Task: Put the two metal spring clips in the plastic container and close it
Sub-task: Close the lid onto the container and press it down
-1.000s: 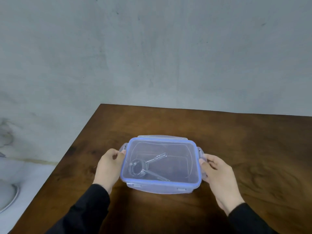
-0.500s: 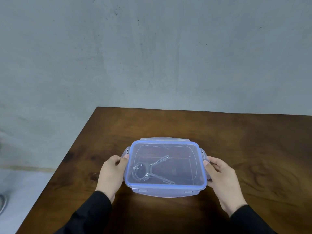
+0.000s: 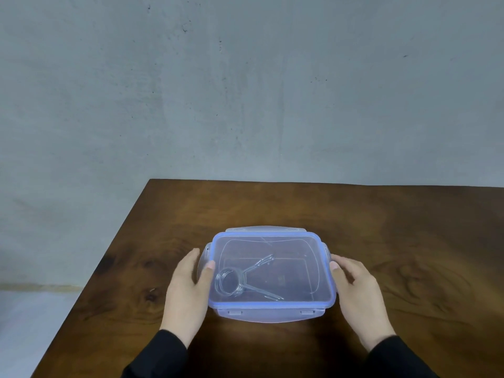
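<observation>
1. Head view: a clear plastic container (image 3: pixel 271 274) with a blue-rimmed lid (image 3: pixel 272 236) sits on a brown wooden tabletop (image 3: pixel 381 227), near its front and left of centre, with a grey wall behind.
2. Head view: inside, towards the left, lie the metal spring clips (image 3: pixel 240 279). One round coil with two long prongs is plain; whether a second lies stacked with it cannot be told through the plastic.
3. Head view: the left hand (image 3: pixel 188 290) has a spread grip, thumb resting on the left side latch (image 3: pixel 203 264) and lid corner. The right hand (image 3: pixel 357 290) is likewise spread, thumb at the right side latch (image 3: pixel 327 253). Neither pinches anything.
4. Head view: the lid appears seated, and the near latch (image 3: pixel 270 315) looks folded down. The step in hand seems to be snapping the side latches. To do it well, press both sides together with equal force so the box does not slide, pushing each flap down until it catches under the rim, then check the far latch (image 3: pixel 266 229).
5. Head view: the container's long axis runs left to right across the tabletop, lid facing up. The clips' prongs point right, one angled away, one angled nearer.
</observation>
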### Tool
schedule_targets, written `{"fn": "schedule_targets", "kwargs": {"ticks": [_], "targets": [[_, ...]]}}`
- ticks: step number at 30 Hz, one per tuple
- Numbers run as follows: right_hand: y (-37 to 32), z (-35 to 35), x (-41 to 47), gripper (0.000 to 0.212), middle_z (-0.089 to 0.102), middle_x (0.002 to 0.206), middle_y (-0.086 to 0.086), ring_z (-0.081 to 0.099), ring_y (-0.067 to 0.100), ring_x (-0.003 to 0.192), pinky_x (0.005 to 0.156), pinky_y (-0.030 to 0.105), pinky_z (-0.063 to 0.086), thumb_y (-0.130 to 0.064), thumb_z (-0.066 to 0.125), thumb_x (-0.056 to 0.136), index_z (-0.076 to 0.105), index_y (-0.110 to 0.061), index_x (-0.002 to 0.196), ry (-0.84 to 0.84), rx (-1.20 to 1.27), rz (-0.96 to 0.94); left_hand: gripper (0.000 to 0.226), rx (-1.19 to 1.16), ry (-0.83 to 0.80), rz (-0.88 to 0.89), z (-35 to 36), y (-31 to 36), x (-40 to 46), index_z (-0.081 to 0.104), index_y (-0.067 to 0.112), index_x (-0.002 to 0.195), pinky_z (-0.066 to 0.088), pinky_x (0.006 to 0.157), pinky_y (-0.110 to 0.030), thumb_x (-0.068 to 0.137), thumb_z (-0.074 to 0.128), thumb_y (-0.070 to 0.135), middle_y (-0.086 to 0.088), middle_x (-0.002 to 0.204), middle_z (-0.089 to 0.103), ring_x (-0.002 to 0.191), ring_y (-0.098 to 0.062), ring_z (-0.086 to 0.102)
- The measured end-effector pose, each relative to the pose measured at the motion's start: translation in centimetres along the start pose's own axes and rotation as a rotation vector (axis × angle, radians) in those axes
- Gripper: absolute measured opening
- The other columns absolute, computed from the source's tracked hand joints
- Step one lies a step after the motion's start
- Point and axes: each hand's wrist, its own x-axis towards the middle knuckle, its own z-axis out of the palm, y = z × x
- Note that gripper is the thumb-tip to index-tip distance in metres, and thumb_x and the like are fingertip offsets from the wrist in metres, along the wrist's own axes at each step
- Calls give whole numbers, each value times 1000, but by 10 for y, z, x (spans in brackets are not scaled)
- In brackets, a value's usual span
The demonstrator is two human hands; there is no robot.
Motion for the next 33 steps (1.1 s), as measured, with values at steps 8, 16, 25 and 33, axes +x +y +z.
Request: {"fn": "schedule_targets", "kwargs": {"ticks": [8,16,25,33], "targets": [[2,16,-13,33,71,111,-17,67,5,101,81,27,61,-36,49,103,59,-31,134,-139,-37,6,51,-101,-192,-43,9,3,-10,28,32,152,35,93,-9,103,39,37,23,135,50,109,5,51],[0,12,-11,26,73,103,-21,67,-8,93,64,11,54,-26,49,105,64,-36,124,-164,82,41,42,-260,-236,-61,13,-10,-9,38,42,146,42,74,1,104,35,36,33,124,54,115,5,54],[-40,10,30,49,49,146,-11,43,6,135,110,24,31,-38,56,100,51,-21,145,-151,-434,-416,43,323,-42,441,7,24,38,45,28,141,40,107,-40,99,47,41,9,138,55,126,-14,50],[-40,37,57,47,49,145,-10,44,12,129,110,33,37,-41,43,105,48,-22,148,-361,-666,-543,42,618,-290,576,41,24,75,54,28,138,34,101,-40,102,38,43,12,135,55,121,-13,45]]}}
